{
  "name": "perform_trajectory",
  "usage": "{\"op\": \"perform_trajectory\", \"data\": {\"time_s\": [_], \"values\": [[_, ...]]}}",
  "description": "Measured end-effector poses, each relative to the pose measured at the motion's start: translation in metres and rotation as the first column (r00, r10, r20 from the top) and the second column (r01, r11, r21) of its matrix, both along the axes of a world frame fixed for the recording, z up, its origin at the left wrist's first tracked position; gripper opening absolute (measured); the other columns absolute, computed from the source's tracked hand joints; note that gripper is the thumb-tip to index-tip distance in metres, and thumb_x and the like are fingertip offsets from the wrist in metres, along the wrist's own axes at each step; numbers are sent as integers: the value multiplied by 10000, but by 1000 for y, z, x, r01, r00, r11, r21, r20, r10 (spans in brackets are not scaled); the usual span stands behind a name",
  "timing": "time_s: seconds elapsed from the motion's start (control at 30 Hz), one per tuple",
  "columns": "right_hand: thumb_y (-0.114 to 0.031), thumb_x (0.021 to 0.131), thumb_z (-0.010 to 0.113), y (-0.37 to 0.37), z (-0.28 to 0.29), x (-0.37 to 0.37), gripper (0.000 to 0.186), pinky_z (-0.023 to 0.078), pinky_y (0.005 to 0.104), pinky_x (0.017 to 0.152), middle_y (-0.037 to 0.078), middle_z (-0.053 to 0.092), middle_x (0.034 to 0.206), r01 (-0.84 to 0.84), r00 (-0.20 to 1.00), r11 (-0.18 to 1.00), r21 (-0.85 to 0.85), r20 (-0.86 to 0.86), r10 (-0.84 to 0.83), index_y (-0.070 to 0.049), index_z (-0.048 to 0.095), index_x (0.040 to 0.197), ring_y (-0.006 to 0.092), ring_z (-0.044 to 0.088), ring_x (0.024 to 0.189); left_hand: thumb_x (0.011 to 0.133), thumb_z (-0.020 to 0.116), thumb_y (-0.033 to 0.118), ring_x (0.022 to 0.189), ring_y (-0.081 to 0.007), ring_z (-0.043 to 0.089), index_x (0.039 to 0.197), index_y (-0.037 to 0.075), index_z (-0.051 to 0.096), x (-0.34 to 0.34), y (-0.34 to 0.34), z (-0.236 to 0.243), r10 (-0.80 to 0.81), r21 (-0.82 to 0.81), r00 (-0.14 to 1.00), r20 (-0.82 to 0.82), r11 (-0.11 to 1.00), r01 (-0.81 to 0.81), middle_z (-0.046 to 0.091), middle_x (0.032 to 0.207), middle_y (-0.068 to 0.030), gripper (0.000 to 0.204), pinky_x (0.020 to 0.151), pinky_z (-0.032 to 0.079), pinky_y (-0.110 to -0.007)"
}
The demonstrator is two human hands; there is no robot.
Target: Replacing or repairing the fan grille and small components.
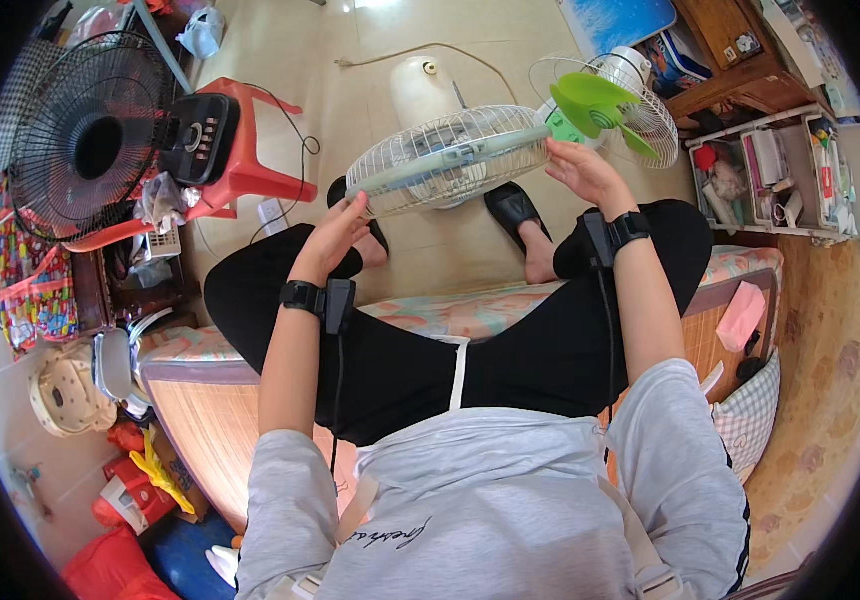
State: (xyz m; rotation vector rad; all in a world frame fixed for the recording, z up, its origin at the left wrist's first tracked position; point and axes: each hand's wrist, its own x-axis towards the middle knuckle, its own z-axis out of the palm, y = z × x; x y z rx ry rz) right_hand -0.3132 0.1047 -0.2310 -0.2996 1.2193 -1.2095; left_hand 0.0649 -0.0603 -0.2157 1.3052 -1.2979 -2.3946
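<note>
Between my knees is a white electric fan (426, 92), its round wire guard (450, 160) tipped so that I see it nearly edge-on. My left hand (332, 238) grips the guard's pale rim at its left end, thumb on the near side. At the right end, my right hand (587, 174) holds the same rim with thumb and fingertips; some of its fingers are hidden. Just beyond that hand sits a smaller fan (600, 105) with green blades and a white wire guard.
A black fan (100, 150) stands at the left by a red plastic stool (250, 150). A power cord (440, 47) lies on the tiled floor. White storage bins (765, 180) and a wooden cabinet (725, 50) line the right. I sit on a mat-covered bed (200, 420).
</note>
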Motion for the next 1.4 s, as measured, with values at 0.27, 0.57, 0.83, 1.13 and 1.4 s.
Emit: {"op": "perform_trajectory", "data": {"time_s": [0.27,0.57,0.83,1.13,1.4], "values": [[-291,755,696,-12,17,15,905,191,489,1025,186,235,1389,110,991,991,-77,-65,-115,-80,95,1398,304,203,1290,808,542,548,1139,-201,386,1278,23,367,-4,-2,1,30,-42,999,24,999,-29,436,1239,-90,727,980,278,-345],[-299,757,690,-23,29,22,729,281,499,951,95,344,1287,32,982,996,-80,-184,-46,-136,268,1330,245,306,1202,758,576,590,1212,-324,334,1387,76,96,-10,-6,7,40,-90,999,-4,995,-40,314,1337,-170,943,994,260,-393],[-430,725,685,-25,23,26,774,304,493,928,115,320,1310,64,958,998,19,-282,-57,-88,288,1295,255,298,1217,764,542,617,1222,-351,319,1385,93,108,-15,-10,8,97,-74,995,34,993,-94,287,1356,-174,921,999,254,-401],[-450,731,678,-29,4,25,839,255,387,1007,184,329,1292,37,864,979,-202,-486,-133,-20,260,1317,270,270,1246,753,563,610,1199,-361,328,1377,96,104,-15,-7,4,98,-59,995,11,993,-98,274,1350,-170,930,1000,266,-406],[-458,696,696,-29,31,44,884,269,349,1011,218,339,1302,-94,725,978,-189,-685,-62,39,284,1300,284,333,1219,811,558,517,1189,-276,358,1333,59,203,-11,2,1,164,-80,986,21,984,-162,346,1309,-130,780,1013,258,-402]]}}
